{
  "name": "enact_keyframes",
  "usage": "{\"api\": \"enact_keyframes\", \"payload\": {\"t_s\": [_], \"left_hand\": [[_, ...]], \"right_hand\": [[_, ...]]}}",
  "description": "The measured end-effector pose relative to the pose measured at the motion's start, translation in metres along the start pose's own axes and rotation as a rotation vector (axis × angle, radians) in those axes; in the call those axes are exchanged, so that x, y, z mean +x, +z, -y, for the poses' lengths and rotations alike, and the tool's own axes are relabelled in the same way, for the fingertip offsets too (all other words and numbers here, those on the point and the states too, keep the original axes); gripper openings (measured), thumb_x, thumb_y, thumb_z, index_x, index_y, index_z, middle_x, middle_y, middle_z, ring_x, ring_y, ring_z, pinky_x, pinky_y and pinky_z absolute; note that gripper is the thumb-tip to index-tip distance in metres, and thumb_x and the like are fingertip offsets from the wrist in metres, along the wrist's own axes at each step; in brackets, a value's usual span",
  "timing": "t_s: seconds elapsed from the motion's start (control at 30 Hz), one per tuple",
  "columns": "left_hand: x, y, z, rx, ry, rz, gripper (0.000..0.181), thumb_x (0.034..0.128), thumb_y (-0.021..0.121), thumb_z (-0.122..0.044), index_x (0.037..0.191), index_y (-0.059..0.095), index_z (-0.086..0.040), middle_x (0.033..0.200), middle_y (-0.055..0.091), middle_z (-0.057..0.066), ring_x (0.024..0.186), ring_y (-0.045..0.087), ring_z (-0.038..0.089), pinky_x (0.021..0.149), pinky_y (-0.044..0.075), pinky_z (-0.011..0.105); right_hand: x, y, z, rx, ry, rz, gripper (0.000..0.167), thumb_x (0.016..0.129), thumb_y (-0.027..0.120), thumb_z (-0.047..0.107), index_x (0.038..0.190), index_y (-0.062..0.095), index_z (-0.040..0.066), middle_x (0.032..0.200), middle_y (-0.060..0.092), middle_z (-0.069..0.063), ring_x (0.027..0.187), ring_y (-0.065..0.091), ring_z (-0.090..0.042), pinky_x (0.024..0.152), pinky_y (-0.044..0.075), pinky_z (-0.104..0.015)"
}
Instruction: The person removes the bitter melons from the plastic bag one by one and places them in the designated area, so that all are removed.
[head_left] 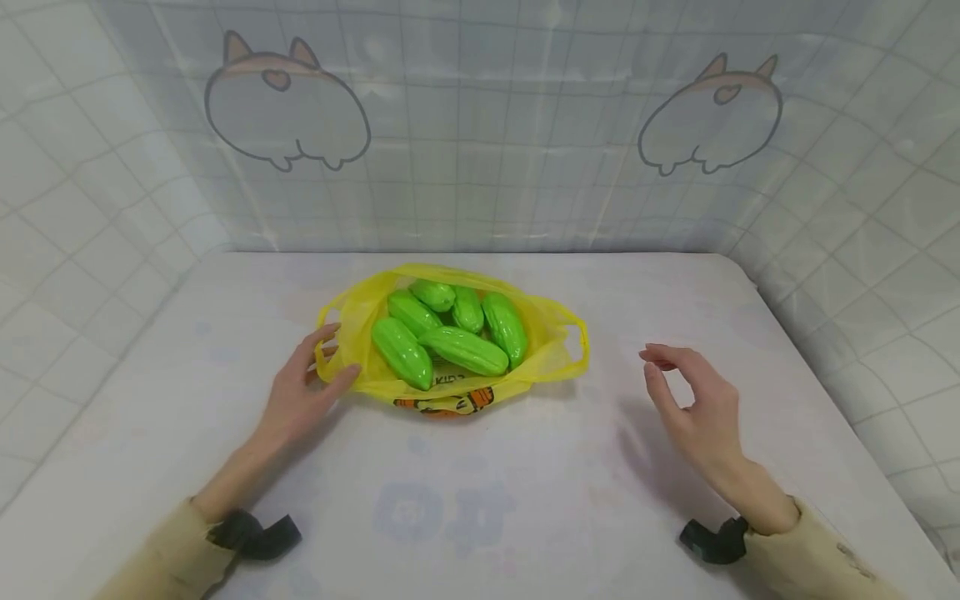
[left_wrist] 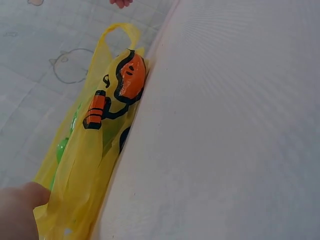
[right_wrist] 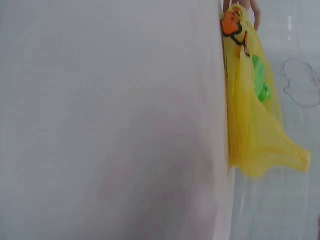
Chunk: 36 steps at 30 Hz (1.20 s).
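Observation:
A thin yellow plastic bag [head_left: 543,358] lies on the table with its mouth spread wide, an orange and black print on its near side. Several glossy green, ridged, cucumber-like vegetables [head_left: 465,350] are piled inside. At the bag's left end is my left hand [head_left: 300,396], touching the side around the left handle, thumb and fingers apart. In the left wrist view, the thumb [left_wrist: 35,195] meets the bag's edge. My right hand [head_left: 701,408] hovers right of the bag, fingers loosely bent, holding nothing. The bag's right handle [head_left: 583,346] stands as an open loop, apart from that hand.
A pale table [head_left: 600,525] spreads under the bag and both arms. Behind and at the sides hang light gridded sheets, with dog drawings [head_left: 288,104] on the rear one. Dark straps [head_left: 255,533] sit on both wrists.

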<state>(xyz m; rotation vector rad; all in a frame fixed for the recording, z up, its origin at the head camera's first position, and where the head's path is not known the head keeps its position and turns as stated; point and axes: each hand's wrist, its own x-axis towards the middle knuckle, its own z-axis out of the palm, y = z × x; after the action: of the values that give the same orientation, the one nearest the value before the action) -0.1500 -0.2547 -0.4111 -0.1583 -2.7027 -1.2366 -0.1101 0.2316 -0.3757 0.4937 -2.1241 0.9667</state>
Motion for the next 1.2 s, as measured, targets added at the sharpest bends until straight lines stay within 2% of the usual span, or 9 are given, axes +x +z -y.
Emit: {"api": "enact_keyframes", "payload": {"t_s": [0.2,0.37,0.63,0.93,1.2], "left_hand": [[0.0,0.005,0.006,-0.043,0.004,-0.021,0.063,0.0966,0.065,-0.038,0.152,0.039,-0.026,0.157,0.038,0.01,0.135,0.045,0.041,0.108,0.038,0.062],[-0.002,0.006,0.006,-0.07,-0.009,-0.026,0.057,0.0975,0.065,-0.035,0.149,0.044,-0.023,0.155,0.042,0.011,0.133,0.047,0.042,0.107,0.039,0.062],[-0.004,0.007,0.007,-0.07,0.008,-0.055,0.052,0.0972,0.066,-0.03,0.146,0.05,-0.02,0.151,0.048,0.01,0.131,0.05,0.039,0.105,0.042,0.06],[-0.005,0.008,0.009,-0.053,0.008,-0.054,0.053,0.0968,0.066,-0.031,0.146,0.05,-0.02,0.151,0.048,0.01,0.131,0.05,0.037,0.103,0.044,0.058],[-0.005,0.007,0.007,-0.046,0.002,-0.054,0.054,0.096,0.067,-0.032,0.146,0.05,-0.021,0.152,0.048,0.008,0.134,0.049,0.035,0.103,0.044,0.058]], "right_hand": [[0.002,0.017,0.007,0.065,-0.068,-0.006,0.028,0.081,0.068,-0.008,0.107,0.072,0.0,0.098,0.073,-0.009,0.087,0.06,-0.017,0.085,0.046,-0.016],[0.005,0.03,0.015,0.094,-0.094,0.007,0.027,0.081,0.069,-0.008,0.106,0.073,0.002,0.098,0.072,-0.008,0.087,0.062,-0.018,0.083,0.048,-0.02],[0.005,0.048,0.026,0.125,-0.114,0.04,0.028,0.08,0.07,-0.006,0.107,0.072,0.001,0.1,0.071,-0.009,0.083,0.062,-0.022,0.08,0.049,-0.02],[0.002,0.074,0.035,0.122,-0.09,0.144,0.034,0.081,0.075,-0.001,0.114,0.07,0.001,0.112,0.068,-0.011,0.096,0.066,-0.024,0.094,0.046,-0.014],[0.002,0.094,0.039,0.082,-0.086,0.174,0.036,0.08,0.078,0.003,0.115,0.069,0.0,0.115,0.068,-0.012,0.105,0.065,-0.027,0.09,0.053,-0.04]]}}
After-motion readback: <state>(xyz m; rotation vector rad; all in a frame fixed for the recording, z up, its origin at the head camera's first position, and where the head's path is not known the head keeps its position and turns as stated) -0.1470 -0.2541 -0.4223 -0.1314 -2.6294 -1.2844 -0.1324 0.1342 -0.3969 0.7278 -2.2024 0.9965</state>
